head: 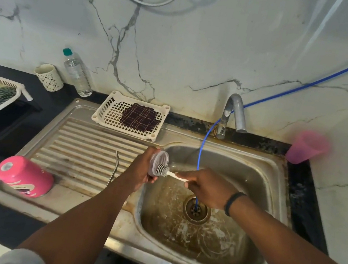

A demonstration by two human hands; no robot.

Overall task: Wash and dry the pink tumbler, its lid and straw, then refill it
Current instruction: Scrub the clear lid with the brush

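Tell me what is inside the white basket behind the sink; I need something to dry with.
A dark checked cloth lies flat inside the white basket, toward its right side. The rest of the mesh floor shows bare. Anything under the cloth is covered from view.

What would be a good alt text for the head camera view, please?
Over a steel sink, the left hand holds the tumbler lid while the right hand scrubs it with a small brush. The pink tumbler lies on the drainboard.

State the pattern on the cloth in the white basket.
The cloth is dark maroon with a pale checked grid, seen in the head view.
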